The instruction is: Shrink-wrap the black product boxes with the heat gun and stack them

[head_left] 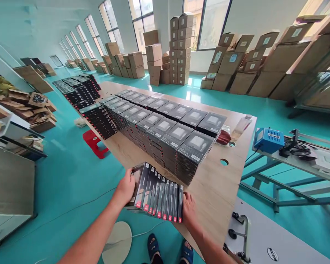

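Between my two hands, at the table's near edge, is a row of black boxes (161,194) with red corners and small white labels. My left hand (126,187) grips the row's left end, and my right hand (189,207) presses on its right end. The row is squeezed together with its narrow sides facing up. Just beyond it stand long, tall stacks of matching black boxes (165,126), their top faces printed with a pale device. More of these stacks (77,91) stand at the far left end.
The wooden table (209,198) has a round hole (224,161) on the right. A plastic bottle (242,126) lies near its right edge. A blue machine (269,140) sits on a side bench. A red stool (95,143) stands left; cardboard cartons (180,51) line the window wall.
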